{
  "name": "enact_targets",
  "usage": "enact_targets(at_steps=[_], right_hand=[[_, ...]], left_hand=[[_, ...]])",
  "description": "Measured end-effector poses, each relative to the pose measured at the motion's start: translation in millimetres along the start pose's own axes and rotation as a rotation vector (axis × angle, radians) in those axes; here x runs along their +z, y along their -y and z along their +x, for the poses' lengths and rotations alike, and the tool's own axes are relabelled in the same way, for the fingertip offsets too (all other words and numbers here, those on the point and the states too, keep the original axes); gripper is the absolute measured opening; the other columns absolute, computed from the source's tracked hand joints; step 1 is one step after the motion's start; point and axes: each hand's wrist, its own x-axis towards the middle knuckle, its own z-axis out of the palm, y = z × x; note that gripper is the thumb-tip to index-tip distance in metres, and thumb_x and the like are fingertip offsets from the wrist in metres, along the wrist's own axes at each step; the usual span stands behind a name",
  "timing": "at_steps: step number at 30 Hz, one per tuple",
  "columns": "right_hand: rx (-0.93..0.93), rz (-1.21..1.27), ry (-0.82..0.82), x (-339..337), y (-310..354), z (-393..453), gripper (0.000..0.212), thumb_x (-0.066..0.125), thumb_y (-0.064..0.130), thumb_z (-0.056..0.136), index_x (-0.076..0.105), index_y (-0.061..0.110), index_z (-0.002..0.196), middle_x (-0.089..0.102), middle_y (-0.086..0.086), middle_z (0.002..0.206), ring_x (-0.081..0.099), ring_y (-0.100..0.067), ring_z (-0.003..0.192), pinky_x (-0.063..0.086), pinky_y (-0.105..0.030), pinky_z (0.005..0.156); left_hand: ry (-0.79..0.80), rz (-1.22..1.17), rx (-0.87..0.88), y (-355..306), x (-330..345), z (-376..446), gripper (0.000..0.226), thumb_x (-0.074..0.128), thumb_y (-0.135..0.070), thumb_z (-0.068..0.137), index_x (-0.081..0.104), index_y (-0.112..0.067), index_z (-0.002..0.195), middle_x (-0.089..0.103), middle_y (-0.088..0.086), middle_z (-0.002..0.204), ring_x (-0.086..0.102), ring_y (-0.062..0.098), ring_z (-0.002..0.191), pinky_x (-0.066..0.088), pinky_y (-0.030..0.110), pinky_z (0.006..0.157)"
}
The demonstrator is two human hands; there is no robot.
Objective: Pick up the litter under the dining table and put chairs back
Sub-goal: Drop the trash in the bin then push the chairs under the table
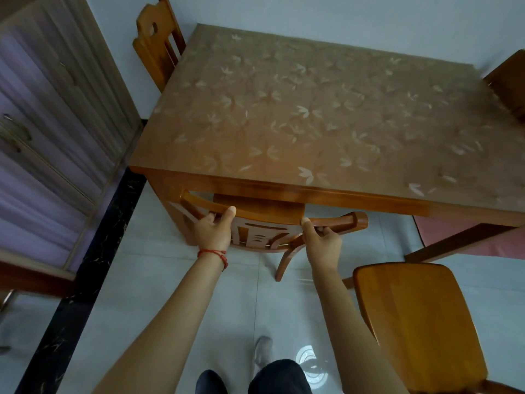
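A wooden dining table (pixel 312 118) with a leaf-patterned cover fills the upper middle. At its near edge stands a wooden chair (pixel 270 217), its seat tucked under the tabletop and only its curved top rail and backrest showing. My left hand (pixel 213 231), with a red cord at the wrist, grips the left part of the top rail. On the right part of the same rail my right hand (pixel 322 240) grips it with the thumb on top. I see no litter on the floor.
A second chair's seat (pixel 414 317) stands pulled out at my lower right. Another chair (pixel 159 44) sits at the table's far left end, one more (pixel 508 81) at the right end. A cabinet (pixel 51 123) lines the left wall. Something pink (pixel 454 231) lies under the table's right side.
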Motion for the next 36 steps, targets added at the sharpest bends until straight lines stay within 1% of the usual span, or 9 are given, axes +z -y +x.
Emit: enact_targets(at_steps=[5,9,12,15,21,26,30,33,36], right_hand=[[0.001,0.028,0.022,-1.9,12.3,32.7,0.029,0.064,0.029,0.083,0.065,0.000,0.087,0.062,0.002,0.070,0.058,-0.009,0.065,0.044,-0.022,0.065],[-0.011,0.042,0.041,-2.8,19.5,50.0,0.026,0.064,0.028,0.084,0.065,0.002,0.088,0.063,0.002,0.071,0.059,-0.009,0.066,0.043,-0.018,0.060],[-0.019,0.010,0.042,2.4,24.3,59.8,0.028,0.063,0.031,0.083,0.065,0.003,0.083,0.064,0.001,0.070,0.061,-0.012,0.068,0.043,-0.019,0.059],[-0.021,-0.006,0.039,8.1,27.0,66.7,0.030,0.063,0.032,0.083,0.063,0.002,0.081,0.062,0.000,0.067,0.059,-0.010,0.063,0.041,-0.018,0.055],[-0.025,-0.014,0.038,11.9,22.8,69.7,0.035,0.062,0.034,0.084,0.063,0.000,0.091,0.068,-0.007,0.083,0.061,-0.010,0.069,0.042,-0.017,0.056],[-0.033,-0.038,0.066,11.1,22.8,69.8,0.035,0.060,0.033,0.086,0.061,0.000,0.096,0.067,-0.007,0.087,0.058,-0.007,0.066,0.038,-0.006,0.041],[-0.021,-0.035,0.053,11.6,23.9,69.8,0.037,0.061,0.035,0.085,0.062,0.000,0.095,0.069,-0.010,0.089,0.063,-0.016,0.076,0.041,-0.015,0.053],[-0.015,-0.036,0.058,11.2,23.3,68.8,0.040,0.061,0.037,0.084,0.062,-0.002,0.093,0.066,-0.009,0.083,0.062,-0.019,0.076,0.042,-0.019,0.056],[-0.017,-0.037,0.074,8.5,24.4,65.3,0.040,0.061,0.037,0.084,0.062,-0.001,0.093,0.065,-0.007,0.082,0.061,-0.020,0.078,0.043,-0.023,0.061]], left_hand=[[-0.019,-0.034,-0.002,-6.5,27.1,11.1,0.017,0.067,-0.029,0.079,0.061,-0.017,0.070,0.064,0.006,0.080,0.064,0.029,0.092,0.051,0.043,0.088],[-0.035,-0.043,-0.004,-12.0,41.0,19.3,0.016,0.068,-0.028,0.078,0.059,-0.023,0.066,0.062,0.000,0.076,0.063,0.030,0.092,0.050,0.045,0.089],[-0.047,-0.051,-0.012,-18.3,46.5,28.8,0.018,0.068,-0.028,0.079,0.060,-0.020,0.064,0.064,0.005,0.078,0.063,0.031,0.092,0.050,0.045,0.089],[-0.064,-0.052,-0.019,-20.5,49.2,37.7,0.023,0.068,-0.027,0.078,0.059,-0.016,0.060,0.063,0.006,0.074,0.063,0.031,0.088,0.051,0.047,0.087],[-0.088,-0.028,-0.001,-17.6,51.9,38.5,0.023,0.066,-0.029,0.080,0.059,-0.017,0.062,0.063,0.008,0.076,0.063,0.029,0.087,0.052,0.047,0.086],[-0.082,-0.039,-0.001,-15.7,51.4,39.2,0.020,0.067,-0.031,0.079,0.061,-0.020,0.064,0.064,0.003,0.075,0.064,0.028,0.089,0.051,0.047,0.087],[-0.084,-0.043,-0.013,-15.3,50.2,41.1,0.022,0.068,-0.032,0.078,0.060,-0.019,0.062,0.064,0.003,0.073,0.064,0.028,0.088,0.051,0.048,0.087],[-0.071,-0.032,-0.017,-17.4,48.9,38.5,0.023,0.067,-0.033,0.078,0.060,-0.018,0.062,0.063,0.001,0.073,0.063,0.028,0.088,0.051,0.048,0.088],[-0.053,0.019,-0.013,-20.9,44.7,34.1,0.024,0.066,-0.035,0.079,0.059,-0.020,0.062,0.061,-0.001,0.073,0.062,0.028,0.090,0.051,0.047,0.089]])
